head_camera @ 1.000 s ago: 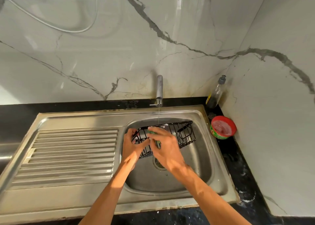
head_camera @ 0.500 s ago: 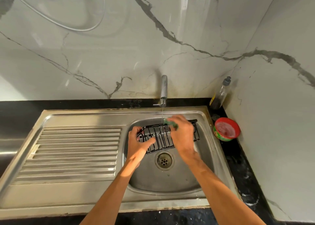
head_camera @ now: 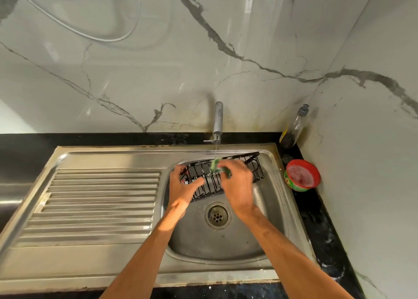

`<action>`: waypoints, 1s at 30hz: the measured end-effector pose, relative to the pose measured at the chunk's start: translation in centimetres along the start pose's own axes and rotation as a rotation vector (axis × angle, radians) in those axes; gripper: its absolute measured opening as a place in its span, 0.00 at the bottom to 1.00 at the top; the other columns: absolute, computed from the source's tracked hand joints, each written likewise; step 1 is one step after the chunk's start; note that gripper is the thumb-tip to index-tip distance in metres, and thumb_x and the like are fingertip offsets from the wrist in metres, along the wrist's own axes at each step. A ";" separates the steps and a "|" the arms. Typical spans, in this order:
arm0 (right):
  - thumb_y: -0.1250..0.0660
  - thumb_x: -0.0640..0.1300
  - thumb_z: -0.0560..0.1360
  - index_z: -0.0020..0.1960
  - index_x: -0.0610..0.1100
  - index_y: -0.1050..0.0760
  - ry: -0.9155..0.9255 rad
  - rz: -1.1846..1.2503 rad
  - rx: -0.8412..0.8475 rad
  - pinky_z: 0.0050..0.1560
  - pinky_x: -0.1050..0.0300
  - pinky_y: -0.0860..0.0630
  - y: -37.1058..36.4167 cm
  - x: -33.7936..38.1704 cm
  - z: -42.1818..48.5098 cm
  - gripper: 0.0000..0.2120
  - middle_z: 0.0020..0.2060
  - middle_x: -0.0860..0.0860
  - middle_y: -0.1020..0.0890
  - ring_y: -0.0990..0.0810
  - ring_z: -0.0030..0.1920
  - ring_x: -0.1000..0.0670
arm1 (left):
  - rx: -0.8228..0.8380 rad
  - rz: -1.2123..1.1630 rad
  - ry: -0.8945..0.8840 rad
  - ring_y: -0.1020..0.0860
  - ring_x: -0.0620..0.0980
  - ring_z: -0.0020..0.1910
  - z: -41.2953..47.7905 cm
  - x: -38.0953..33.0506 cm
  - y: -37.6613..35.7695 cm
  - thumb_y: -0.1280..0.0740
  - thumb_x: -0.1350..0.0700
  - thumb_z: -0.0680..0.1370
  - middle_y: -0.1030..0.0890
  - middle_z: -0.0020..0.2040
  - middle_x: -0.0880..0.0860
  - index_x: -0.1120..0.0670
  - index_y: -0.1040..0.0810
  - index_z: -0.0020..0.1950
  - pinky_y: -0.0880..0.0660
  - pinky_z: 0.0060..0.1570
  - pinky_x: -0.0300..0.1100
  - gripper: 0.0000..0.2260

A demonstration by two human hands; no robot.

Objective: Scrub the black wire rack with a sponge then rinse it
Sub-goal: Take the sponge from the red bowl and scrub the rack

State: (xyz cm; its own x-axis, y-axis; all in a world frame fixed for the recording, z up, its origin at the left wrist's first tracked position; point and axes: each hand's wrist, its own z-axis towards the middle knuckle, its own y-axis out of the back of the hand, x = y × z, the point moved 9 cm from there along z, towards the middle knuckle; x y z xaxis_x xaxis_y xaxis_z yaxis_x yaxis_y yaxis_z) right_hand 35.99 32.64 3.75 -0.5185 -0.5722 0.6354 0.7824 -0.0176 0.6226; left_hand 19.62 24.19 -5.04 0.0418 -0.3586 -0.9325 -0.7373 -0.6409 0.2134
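The stiff, likely slick black wire rack [head_camera: 254, 168] is gripped at its left end by the left hand [head_camera: 184, 186]. A green sponge [head_camera: 214, 164] is pinched by the right hand [head_camera: 237, 183].

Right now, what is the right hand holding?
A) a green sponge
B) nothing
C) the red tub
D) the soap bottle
A: the right hand grips a green sponge and presses it on the black wire rack over the sink.
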 end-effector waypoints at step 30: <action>0.27 0.30 0.70 0.52 0.45 0.16 0.008 -0.015 0.033 0.56 0.63 0.22 -0.4 -3.9 3.8 0.15 0.50 0.50 0.15 0.20 0.51 0.57 | 0.053 -0.153 0.075 0.24 0.62 0.65 1.8 1.6 -0.8 0.23 0.44 0.57 0.23 0.65 0.58 0.54 0.31 0.69 0.29 0.66 0.67 0.43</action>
State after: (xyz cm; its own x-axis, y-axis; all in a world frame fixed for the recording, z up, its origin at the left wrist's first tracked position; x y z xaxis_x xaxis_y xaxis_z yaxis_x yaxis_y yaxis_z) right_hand 36.45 38.00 2.76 -0.5271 -0.5789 0.6221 0.7626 0.0007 0.6468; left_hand 19.08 25.31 -7.23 0.2053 -0.3103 -0.9282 -0.7527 -0.6562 0.0529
